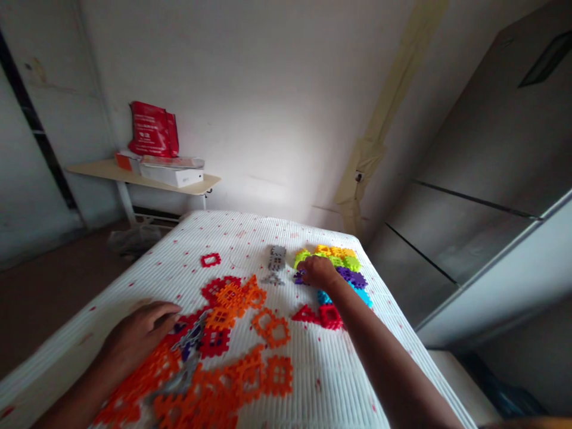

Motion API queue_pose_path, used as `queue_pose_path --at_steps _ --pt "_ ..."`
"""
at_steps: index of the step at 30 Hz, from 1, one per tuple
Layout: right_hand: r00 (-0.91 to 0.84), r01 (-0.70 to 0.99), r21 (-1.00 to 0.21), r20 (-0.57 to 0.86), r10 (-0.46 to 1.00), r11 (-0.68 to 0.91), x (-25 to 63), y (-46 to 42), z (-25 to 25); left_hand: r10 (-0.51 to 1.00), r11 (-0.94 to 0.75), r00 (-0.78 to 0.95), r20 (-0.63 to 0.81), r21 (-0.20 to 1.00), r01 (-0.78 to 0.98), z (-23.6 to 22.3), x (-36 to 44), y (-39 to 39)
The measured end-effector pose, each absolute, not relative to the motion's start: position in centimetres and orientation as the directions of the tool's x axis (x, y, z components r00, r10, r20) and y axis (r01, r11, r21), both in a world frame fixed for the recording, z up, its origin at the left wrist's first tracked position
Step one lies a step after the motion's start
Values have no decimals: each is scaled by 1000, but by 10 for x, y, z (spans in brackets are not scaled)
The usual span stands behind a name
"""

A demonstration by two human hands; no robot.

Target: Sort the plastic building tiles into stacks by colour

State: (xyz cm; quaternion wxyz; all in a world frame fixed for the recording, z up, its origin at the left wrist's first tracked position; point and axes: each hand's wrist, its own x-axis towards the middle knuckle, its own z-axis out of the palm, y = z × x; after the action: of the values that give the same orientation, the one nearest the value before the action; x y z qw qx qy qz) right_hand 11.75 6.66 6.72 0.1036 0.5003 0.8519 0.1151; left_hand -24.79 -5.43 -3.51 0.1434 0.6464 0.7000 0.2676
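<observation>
A: Item 1, your right hand (318, 272): reaching far across the white ribbed cover (250, 238), fingers curled down narrow onto a purple piece (300, 277) at the near-left edge of the sorted cluster (339, 262) (yellow, green, purple, blue). Can't tell if it's gripping or just touching.

B: Item 2, left?

A: Your left hand (138, 336) is lying flat, fingers spread loosely, on the orange/red tile pile (214, 363) at the near-left. Holding nothing, as far as I'm seeing.

B: Risks?

A: Judging only: your right forearm (379, 357) is hanging just over the red pieces (322, 314); dropping the elbow could be dragging them. The cluster is sitting close to the right edge of the surface, so a push outward could be sending blue tiles off the side toward the grey cabinet (482, 196). Left palm weight could be shifting loose tiles toward the near-left edge.

B: Room?

A: Open cover is showing btwn the pile and the grey block (277, 259), also at the far-left round a lone red square (210, 260). Right side: tight. Far edge is running near the wall; the shelf (143, 176) w/ a red bag (153, 129) is standing well apart.
</observation>
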Motion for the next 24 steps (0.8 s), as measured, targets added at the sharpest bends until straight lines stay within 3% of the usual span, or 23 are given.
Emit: queue_pose_path --at_steps 11,24 --pt "-435 808 388 -112 893 443 113 74 50 975 25 -140 171 543 839 -30 -245 -55" --pt "-418 803 388 -176 891 453 105 78 45 978 35 -141 155 545 838 -36 -248 -55"
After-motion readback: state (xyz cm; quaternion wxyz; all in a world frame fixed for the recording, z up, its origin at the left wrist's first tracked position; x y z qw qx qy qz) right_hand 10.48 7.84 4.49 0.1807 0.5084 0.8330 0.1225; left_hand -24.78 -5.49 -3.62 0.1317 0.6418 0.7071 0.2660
